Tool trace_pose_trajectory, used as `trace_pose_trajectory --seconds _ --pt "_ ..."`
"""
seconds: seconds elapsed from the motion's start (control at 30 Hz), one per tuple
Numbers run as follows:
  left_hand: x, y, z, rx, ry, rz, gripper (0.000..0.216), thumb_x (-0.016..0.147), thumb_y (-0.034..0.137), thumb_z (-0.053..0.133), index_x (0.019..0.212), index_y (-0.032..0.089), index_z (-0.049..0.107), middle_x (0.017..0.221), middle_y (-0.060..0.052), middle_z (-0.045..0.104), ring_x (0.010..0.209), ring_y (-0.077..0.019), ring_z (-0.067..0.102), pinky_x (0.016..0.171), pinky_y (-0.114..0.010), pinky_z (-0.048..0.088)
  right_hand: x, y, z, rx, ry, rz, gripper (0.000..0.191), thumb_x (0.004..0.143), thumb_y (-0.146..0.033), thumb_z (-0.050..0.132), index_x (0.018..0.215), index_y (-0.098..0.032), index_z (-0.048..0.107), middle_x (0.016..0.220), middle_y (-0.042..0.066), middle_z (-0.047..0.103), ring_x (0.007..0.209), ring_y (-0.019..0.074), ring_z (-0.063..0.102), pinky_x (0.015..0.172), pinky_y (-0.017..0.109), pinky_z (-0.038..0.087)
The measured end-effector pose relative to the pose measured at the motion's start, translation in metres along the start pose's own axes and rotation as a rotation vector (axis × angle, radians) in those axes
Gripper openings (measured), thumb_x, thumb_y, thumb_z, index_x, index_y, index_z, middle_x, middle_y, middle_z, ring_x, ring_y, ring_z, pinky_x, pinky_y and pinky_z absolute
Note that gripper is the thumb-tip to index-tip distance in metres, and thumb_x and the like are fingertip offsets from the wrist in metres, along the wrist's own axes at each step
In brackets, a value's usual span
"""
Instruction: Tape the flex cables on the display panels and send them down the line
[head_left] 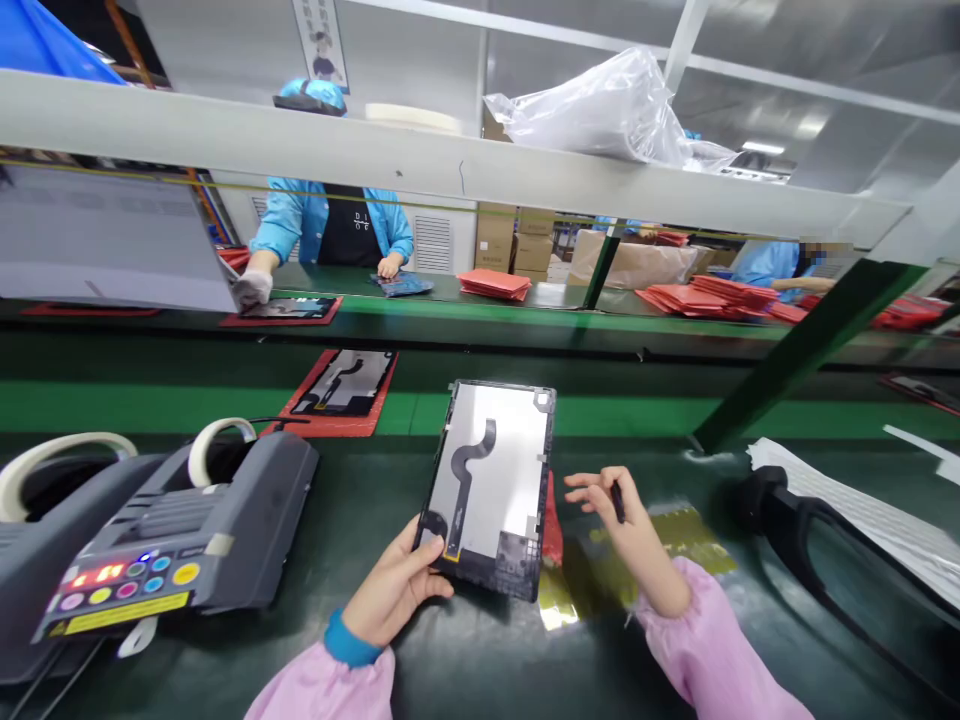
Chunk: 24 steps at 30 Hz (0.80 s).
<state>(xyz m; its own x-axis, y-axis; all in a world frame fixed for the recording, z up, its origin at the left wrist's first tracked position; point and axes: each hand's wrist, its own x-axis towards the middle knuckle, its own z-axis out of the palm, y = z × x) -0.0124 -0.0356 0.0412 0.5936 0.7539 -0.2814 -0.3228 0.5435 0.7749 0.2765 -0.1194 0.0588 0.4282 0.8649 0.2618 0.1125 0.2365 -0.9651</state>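
Observation:
A tablet screen panel (499,470) is tilted up off the bench, showing its silvery back, black frame and curved dark ribbon cable. My left hand (397,590) grips its lower left corner, thumb on the back face. To the right of the panel is my right hand (634,530), apart from it, with a short black stick-like tool (618,502) held among the fingers; its exact kind is unclear. Some of those fingers reach toward the panel. Translucent amber film (592,580) lies on the bench below the right hand. Part of a red pouch (553,525) shows behind the panel.
At left stand grey tape dispensers (255,530) with white tape rolls. Another panel (349,382) rests on a red pouch on the green ledge. A black strap-like object (810,560) and a white sheet (877,520) lie at right. Across the bench, a co-worker (337,220) handles panels.

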Motion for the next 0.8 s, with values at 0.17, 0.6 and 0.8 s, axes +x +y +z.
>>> trace_pose_trajectory --seconds 0.17,0.6,0.8 --pt "-0.023 -0.011 0.0 0.003 0.063 0.046 0.064 0.068 0.032 0.094 0.123 0.021 0.062 0.093 -0.002 0.075 0.072 -0.0155 0.072 0.062 -0.028 0.063 -0.007 -0.016 0.054 0.163 0.02 0.057 0.064 0.071 -0.049 0.089 0.093 -0.029 0.032 0.102 -0.002 0.066 0.064 0.009 0.064 0.065 0.026 0.055" --pt "-0.088 -0.041 -0.004 -0.091 0.283 -0.105 0.05 0.073 0.044 0.09 0.106 0.016 0.067 0.106 -0.011 0.079 0.09 -0.025 0.079 0.086 -0.036 0.062 -0.008 -0.034 0.04 0.171 0.334 0.076 0.064 0.067 -0.045 0.088 0.093 -0.03 0.032 0.098 -0.005 0.061 0.071 0.0107 0.064 0.064 0.023 0.055" --pt "-0.117 -0.062 -0.003 -0.009 0.271 -0.239 0.071 0.058 0.067 0.09 0.105 0.017 0.067 0.104 -0.015 0.08 0.097 -0.0315 0.078 0.083 -0.038 0.061 -0.035 0.005 0.061 0.167 0.254 0.195 0.064 0.065 -0.044 0.088 0.093 -0.03 0.032 0.088 -0.007 0.057 0.066 0.0105 0.06 0.062 0.023 0.054"
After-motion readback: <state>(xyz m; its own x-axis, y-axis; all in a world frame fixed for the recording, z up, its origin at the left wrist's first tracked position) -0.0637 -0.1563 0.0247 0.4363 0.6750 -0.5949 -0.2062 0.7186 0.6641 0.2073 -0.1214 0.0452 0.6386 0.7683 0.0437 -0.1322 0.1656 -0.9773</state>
